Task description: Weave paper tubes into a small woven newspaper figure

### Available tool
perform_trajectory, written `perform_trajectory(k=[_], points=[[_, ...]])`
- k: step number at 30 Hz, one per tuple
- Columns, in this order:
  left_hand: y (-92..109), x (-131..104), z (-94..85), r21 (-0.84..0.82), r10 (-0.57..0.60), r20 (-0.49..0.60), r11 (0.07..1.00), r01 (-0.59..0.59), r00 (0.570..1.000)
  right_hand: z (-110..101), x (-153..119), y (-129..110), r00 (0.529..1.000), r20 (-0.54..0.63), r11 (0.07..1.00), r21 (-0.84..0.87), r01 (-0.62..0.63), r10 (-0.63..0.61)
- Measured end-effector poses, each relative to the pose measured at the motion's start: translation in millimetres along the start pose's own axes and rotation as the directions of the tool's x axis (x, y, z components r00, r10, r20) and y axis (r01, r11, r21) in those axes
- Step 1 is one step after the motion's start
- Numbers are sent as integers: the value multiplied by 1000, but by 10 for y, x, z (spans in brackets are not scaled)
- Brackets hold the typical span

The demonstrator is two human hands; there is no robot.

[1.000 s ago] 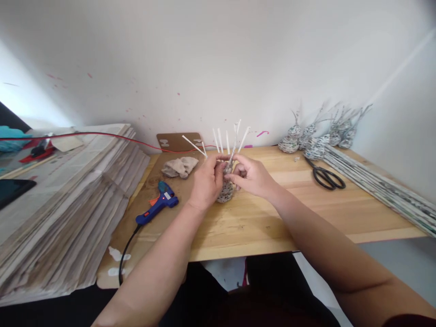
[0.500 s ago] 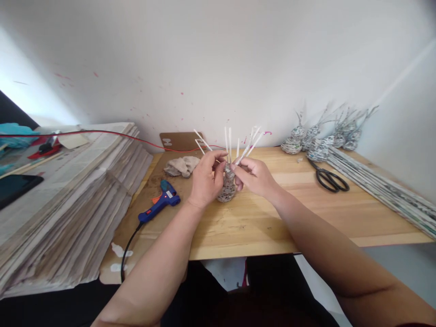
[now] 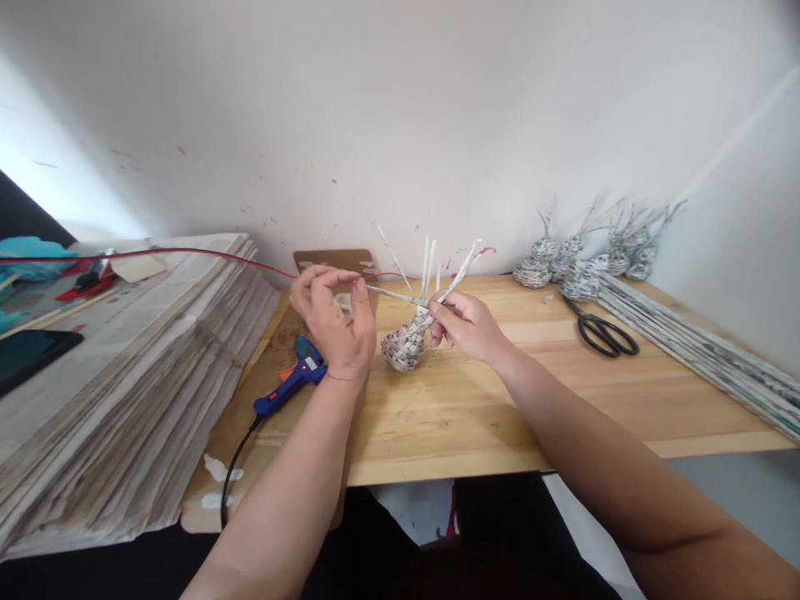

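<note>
A small woven paper vase (image 3: 405,347) tilts over the wooden table, its round base to the left and its narrow neck toward my right hand (image 3: 466,323). That hand is closed on the neck, pinching it along with white paper strips that rise from the top. My left hand (image 3: 337,321) is out to the left of the vase, thumb and forefinger pinching the end of one paper strip (image 3: 391,292), stretched from the neck. Several other strips (image 3: 430,262) stick up from the neck.
A blue glue gun (image 3: 291,387) lies on cardboard left of my left hand, near tall stacked newspapers (image 3: 162,383). Black scissors (image 3: 606,333), long paper rolls (image 3: 693,358) and several woven paper vases (image 3: 534,267) sit at the right. A red cable (image 3: 237,258) crosses the back left.
My left hand has moved left from the vase neck, drawing out a paper strip. The vase has tipped, its base swinging left. My right hand still grips the neck.
</note>
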State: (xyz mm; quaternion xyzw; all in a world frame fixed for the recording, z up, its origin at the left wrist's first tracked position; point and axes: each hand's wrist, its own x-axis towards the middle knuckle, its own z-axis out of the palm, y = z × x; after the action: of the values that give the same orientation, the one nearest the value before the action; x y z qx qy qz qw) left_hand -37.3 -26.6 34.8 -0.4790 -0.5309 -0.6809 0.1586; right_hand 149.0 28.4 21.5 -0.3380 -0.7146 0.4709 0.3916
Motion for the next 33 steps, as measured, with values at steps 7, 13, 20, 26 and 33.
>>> perform_trajectory(k=[7,13,20,26,33], points=[[-164,-70,138,-132,-331,680,822,554,654,-29,-5,-14,998,17,998,-37,60,-59],[-113,-108,146,-289,-202,786,716,635,585,-82,-21,-65,993,83,986,-143,91,-79],[-120,-123,159,-313,-128,769,779,543,626,-61,-22,-84,984,161,997,-22,80,-76],[-140,-120,180,-336,-60,738,832,442,672,-36,-38,-73,983,160,993,-55,106,-96],[-127,-143,199,-298,-88,708,863,409,701,-26,-30,-57,981,168,993,-50,108,-99]])
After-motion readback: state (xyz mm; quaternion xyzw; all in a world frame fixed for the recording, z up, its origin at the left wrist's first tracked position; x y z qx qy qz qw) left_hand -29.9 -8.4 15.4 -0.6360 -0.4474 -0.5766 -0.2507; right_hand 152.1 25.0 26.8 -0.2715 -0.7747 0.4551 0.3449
